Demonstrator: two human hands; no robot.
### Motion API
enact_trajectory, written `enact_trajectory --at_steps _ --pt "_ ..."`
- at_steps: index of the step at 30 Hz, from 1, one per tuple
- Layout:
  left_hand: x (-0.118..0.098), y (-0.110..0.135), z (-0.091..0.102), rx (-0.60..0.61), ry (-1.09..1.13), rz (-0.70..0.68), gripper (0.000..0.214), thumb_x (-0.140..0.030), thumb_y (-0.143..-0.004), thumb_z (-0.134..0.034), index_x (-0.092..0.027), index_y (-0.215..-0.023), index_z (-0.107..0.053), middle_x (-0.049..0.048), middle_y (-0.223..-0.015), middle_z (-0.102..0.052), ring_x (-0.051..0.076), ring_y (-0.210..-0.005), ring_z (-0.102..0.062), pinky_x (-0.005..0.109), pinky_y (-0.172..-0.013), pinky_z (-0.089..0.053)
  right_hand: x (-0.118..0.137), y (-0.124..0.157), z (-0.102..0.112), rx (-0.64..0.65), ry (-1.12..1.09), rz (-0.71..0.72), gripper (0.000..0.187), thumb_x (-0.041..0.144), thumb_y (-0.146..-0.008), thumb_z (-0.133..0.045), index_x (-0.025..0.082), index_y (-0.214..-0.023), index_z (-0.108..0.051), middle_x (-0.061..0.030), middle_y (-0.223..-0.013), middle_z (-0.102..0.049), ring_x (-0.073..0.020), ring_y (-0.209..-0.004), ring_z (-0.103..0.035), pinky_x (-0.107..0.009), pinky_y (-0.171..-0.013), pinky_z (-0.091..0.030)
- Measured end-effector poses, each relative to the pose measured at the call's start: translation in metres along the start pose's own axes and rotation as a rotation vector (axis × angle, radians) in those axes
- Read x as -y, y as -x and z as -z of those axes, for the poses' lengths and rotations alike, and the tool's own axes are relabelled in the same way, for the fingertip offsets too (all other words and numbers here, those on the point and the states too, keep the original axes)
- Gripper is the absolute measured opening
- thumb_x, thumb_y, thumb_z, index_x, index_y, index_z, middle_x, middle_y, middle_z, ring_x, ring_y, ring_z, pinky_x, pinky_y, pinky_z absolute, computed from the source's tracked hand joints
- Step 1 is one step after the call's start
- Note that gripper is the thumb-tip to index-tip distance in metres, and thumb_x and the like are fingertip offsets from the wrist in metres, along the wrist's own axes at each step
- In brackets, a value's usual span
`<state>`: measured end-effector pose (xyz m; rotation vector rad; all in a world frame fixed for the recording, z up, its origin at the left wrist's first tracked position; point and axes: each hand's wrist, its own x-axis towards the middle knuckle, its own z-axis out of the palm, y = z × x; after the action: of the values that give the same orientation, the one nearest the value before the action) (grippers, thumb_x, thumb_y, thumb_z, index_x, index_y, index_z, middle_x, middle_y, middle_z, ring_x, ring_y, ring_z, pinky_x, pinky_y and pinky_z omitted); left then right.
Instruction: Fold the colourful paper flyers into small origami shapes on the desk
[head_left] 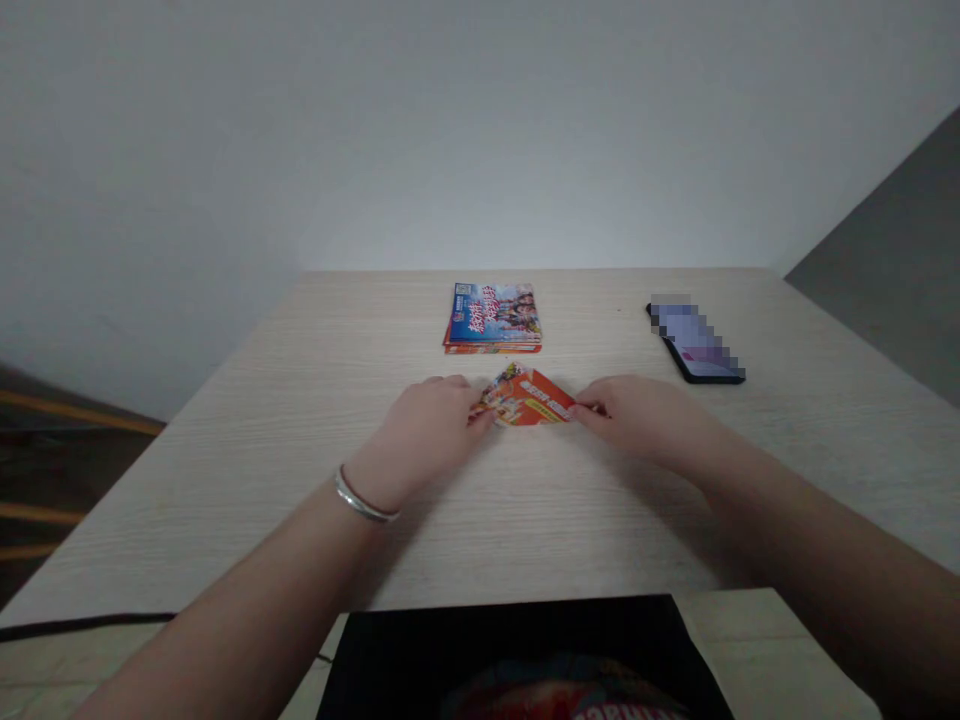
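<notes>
Between my two hands is an orange printed leaflet (pixel 531 398), folded so that its upper edge comes to a blunt peak. My left hand (pixel 435 420) pinches its left corner, thumb in front; a silver bangle circles that wrist. At the right corner, the thumb and fingers of my right hand (pixel 626 410) close on the paper. Just beyond the leaflet lies a stack of printed leaflets (pixel 495 315), blue on top with orange edges showing below. The fingertips behind the paper are partly hidden.
A black phone (pixel 697 345) lies at the right of the pale wooden table (pixel 315 340), its screen partly blurred out. A white wall (pixel 525 130) rises behind the far edge. At the lower left a dark cable (pixel 90 625) runs along the near edge.
</notes>
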<state>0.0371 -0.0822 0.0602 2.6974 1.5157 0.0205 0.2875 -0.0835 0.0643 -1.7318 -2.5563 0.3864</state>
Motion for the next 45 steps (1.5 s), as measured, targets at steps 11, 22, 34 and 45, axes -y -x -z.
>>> enact_trajectory --at_steps 11,22,34,45 --pt "0.026 -0.006 -0.034 -0.147 0.125 0.093 0.04 -0.048 -0.089 -0.059 -0.017 -0.114 -0.062 0.0115 -0.107 -0.065 0.025 -0.093 -0.06 0.039 -0.088 -0.045 -0.011 -0.027 -0.035 -0.145 -0.196 -0.096 0.024 0.04 -0.088 -0.058 0.022 -0.101 -0.067 -0.002 -0.075 -0.068 -0.0153 -0.062 -0.057 -0.027 -0.053 -0.032" --pt "0.049 -0.012 -0.038 -0.123 0.366 -0.009 0.047 -0.045 -0.082 -0.069 -0.02 -0.12 -0.056 0.0061 -0.103 -0.064 0.023 -0.093 -0.06 0.039 -0.085 -0.048 -0.03 -0.039 -0.044 -0.224 -0.434 0.138 0.021 0.021 -0.079 -0.067 0.02 -0.099 -0.071 -0.0017 -0.08 -0.067 -0.0154 -0.068 -0.057 -0.028 -0.062 -0.043" --pt "0.057 -0.024 -0.052 -0.194 0.441 -0.197 0.015 -0.026 -0.079 -0.072 -0.02 -0.092 -0.065 0.0083 -0.121 -0.061 0.027 -0.119 -0.055 0.047 -0.101 -0.044 -0.049 -0.046 -0.039 -0.184 -0.227 0.353 0.023 -0.001 -0.072 -0.051 0.022 -0.074 -0.055 -0.0041 -0.094 -0.07 -0.0204 -0.092 -0.062 -0.035 -0.084 -0.047" --pt "0.046 -0.027 -0.054 -0.261 0.47 -0.098 0.023 -0.025 -0.079 -0.073 -0.019 -0.1 -0.068 0.0056 -0.109 -0.067 0.02 -0.1 -0.063 0.038 -0.094 -0.05 -0.032 -0.033 -0.035 -0.229 -0.028 0.631 0.036 0.023 -0.086 -0.063 0.023 -0.122 -0.065 -0.0048 -0.131 -0.065 -0.0219 -0.123 -0.056 -0.042 -0.109 -0.039"
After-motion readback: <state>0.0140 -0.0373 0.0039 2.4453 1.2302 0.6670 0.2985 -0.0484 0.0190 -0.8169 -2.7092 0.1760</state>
